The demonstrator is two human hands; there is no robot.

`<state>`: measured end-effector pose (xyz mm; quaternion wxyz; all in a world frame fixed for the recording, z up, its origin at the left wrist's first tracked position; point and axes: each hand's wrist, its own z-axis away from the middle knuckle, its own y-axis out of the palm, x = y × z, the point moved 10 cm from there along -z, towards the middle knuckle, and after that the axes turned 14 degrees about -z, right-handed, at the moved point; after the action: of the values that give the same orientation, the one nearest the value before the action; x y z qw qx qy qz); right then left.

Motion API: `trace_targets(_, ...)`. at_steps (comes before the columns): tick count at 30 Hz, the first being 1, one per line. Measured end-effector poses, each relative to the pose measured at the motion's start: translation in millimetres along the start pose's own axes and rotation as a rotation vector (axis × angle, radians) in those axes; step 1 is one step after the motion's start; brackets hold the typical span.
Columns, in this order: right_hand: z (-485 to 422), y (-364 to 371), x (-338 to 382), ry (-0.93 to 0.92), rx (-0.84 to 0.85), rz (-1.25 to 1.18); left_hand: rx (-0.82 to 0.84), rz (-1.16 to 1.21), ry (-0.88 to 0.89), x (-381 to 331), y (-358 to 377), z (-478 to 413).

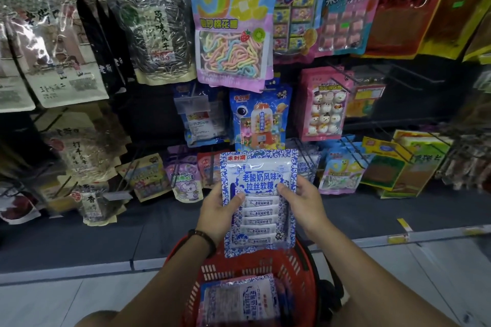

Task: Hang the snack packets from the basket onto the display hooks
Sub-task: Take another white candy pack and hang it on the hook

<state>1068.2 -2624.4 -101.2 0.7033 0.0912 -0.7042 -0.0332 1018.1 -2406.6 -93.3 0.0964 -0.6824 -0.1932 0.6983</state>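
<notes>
A dark display wall carries black wire hooks (406, 79), from which hang a pastel marshmallow-rope packet (233, 21) at far centre, a clear sunflower-seed bag (159, 29) to its left and a pink snowman-marshmallow packet (326, 106) lower right. Below runs a dark grey base shelf (79, 241); a purple cartoon pouch (186, 183) and yellow-green flat packets (393, 167) sit low against it, and a yellow tag (403, 224) lies on it at right. Nearest is pale tiled floor (53, 300), with a red plastic basket (300, 273) of blue-and-white packets (239, 300) over it.
</notes>
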Motion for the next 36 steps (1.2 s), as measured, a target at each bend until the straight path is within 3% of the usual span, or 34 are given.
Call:
trace_targets(8, -30, -77, -32, -0.087, -0.234, 0.141, -0.071, -0.272, -0.084, 15, 57, -42)
trace_targets(11, -45, -109, -55, -0.083, -0.316, 0.174, -0.055, -0.24, -0.134, 29, 90, -62)
trace_targets(14, -56, -133, -88, -0.009, -0.371, 0.068, -0.002, -0.195, -0.184, 45, 129, -80)
trace_targets(18, -73, -156, -122, 0.042, -0.425, -0.029, 0.055, -0.168, -0.088, 51, 175, -103)
trace_targets(23, -92, -183, -160, 0.223, -0.575, -0.103, 0.112, -0.099, -0.234, 85, 219, -132)
trace_targets(27, -115, -193, -175, 0.271, -0.571, -0.158, 0.096, 0.05, -0.378, 129, 246, -154)
trace_targets(36, -142, -203, -170, 0.219, -0.475, -0.182, 0.087, 0.147, -0.516, 96, 260, -162)
